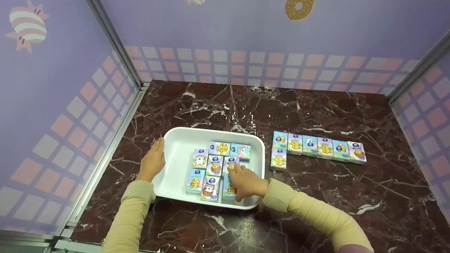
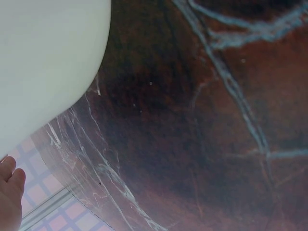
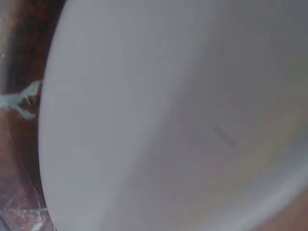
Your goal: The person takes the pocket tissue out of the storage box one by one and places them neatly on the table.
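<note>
A white plastic bin (image 1: 177, 189) holds several small cartoon-printed packs (image 1: 212, 186), laid flat in its right part. Inside the bin's lower right corner is my right hand (image 1: 246, 181). Its thumb and fingers span a blue-green pack (image 1: 229, 188), gripping it beside the others and partly covering it. My left hand (image 1: 153, 161) rests along the bin's left wall from outside, fingers straight. In the left wrist view, fingertips (image 2: 10, 173) show beside the pale bin wall (image 2: 53, 53). Only the bin's blurred white surface (image 3: 115, 96) fills most of the right wrist view; the packs are not visible there.
Right of the bin, a row of similar packs (image 1: 318, 147) lies on the dark red marbled table (image 1: 316, 196), with a single pack (image 1: 278, 160) below the row's left end. Purple panels (image 1: 225, 28) enclose the table at the back and both sides.
</note>
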The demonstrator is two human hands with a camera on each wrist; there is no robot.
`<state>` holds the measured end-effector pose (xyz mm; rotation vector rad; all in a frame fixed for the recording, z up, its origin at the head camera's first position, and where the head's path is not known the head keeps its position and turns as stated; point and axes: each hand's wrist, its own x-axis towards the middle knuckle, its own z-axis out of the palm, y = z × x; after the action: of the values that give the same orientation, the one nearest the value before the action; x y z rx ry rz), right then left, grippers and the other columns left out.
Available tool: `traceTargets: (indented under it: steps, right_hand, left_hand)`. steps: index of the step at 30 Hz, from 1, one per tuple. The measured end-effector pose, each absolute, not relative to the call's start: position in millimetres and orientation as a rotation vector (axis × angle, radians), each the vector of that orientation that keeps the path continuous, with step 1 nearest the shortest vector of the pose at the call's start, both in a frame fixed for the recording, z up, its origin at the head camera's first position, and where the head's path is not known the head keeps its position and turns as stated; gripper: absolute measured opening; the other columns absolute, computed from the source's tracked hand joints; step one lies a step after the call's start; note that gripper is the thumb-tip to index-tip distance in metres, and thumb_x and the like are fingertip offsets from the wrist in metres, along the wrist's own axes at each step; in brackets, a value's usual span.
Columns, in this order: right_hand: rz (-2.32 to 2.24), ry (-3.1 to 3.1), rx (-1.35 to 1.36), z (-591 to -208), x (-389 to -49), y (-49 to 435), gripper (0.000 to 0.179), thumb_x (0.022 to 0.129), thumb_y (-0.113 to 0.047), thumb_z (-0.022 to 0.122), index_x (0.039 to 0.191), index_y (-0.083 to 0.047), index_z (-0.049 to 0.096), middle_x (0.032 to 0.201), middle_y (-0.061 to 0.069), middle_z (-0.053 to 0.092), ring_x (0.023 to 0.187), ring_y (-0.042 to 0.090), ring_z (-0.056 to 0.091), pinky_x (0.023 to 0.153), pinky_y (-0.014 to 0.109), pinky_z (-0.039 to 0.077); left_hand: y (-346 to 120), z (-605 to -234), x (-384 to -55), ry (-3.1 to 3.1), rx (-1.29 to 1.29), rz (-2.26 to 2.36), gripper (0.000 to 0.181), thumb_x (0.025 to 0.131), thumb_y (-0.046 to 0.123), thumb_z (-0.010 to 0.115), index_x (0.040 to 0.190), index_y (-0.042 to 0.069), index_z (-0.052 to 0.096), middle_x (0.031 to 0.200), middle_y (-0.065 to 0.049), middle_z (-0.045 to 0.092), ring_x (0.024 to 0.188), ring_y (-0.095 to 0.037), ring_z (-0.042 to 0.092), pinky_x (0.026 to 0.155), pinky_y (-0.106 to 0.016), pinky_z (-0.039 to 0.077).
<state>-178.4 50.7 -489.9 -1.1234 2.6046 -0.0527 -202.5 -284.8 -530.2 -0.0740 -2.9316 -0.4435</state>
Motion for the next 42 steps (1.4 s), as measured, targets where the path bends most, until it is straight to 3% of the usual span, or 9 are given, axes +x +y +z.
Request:
traceTargets:
  steps: [5, 9, 22, 30, 42]
  right_hand:
    - [-0.188, 2.600, -1.148, -481, -183, 58, 0.069, 0.056, -0.026, 0.073, 0.114, 0.000, 0.044, 0.093, 0.011, 0.039, 0.075, 0.019, 0.035, 0.058, 0.026, 0.038]
    - [-0.269, 2.636, -1.169, -475, -188, 65, 0.055, 0.054, -0.023, 0.071, 0.097, -0.004, 0.044, 0.087, 0.008, 0.034, 0.073, 0.019, 0.032, 0.057, 0.026, 0.035]
    - [-0.422, 2.734, -1.081, -457, -209, 99, 0.058, 0.049, -0.018, 0.071, 0.099, -0.003, 0.046, 0.084, 0.007, 0.035, 0.074, 0.020, 0.036, 0.057, 0.026, 0.037]
    - [-0.547, 2.754, -1.022, -446, -221, 124, 0.073, 0.051, -0.012, 0.067, 0.118, 0.003, 0.042, 0.091, 0.010, 0.032, 0.078, 0.022, 0.034, 0.060, 0.027, 0.036]
    - [-0.610, 2.846, -0.969, -448, -236, 160, 0.083, 0.053, -0.026, 0.080, 0.121, 0.003, 0.043, 0.093, 0.012, 0.038, 0.079, 0.021, 0.037, 0.066, 0.031, 0.040]
  left_hand:
    - [-285, -529, -202, -2.954, -0.063, -0.438, 0.050, 0.088, 0.004, 0.043, 0.135, -0.006, 0.029, 0.138, -0.022, 0.033, 0.125, -0.038, 0.035, 0.099, -0.049, 0.036]
    - [-285, -528, -202, -2.975, -0.047, -0.432, 0.051, 0.089, 0.005, 0.043, 0.136, -0.004, 0.027, 0.140, -0.021, 0.031, 0.126, -0.037, 0.034, 0.094, -0.050, 0.040]
    - [-284, -528, -202, -2.989, -0.036, -0.436, 0.051, 0.089, 0.005, 0.041, 0.136, -0.004, 0.027, 0.139, -0.021, 0.031, 0.126, -0.038, 0.033, 0.099, -0.050, 0.035]
    - [-284, -528, -202, -2.981, -0.036, -0.430, 0.050, 0.088, 0.005, 0.042, 0.136, -0.005, 0.027, 0.139, -0.022, 0.032, 0.126, -0.039, 0.033, 0.101, -0.049, 0.034]
    - [-284, -528, -200, -2.917, -0.087, -0.432, 0.050, 0.086, 0.002, 0.045, 0.134, -0.006, 0.031, 0.136, -0.023, 0.037, 0.123, -0.039, 0.037, 0.098, -0.049, 0.037]
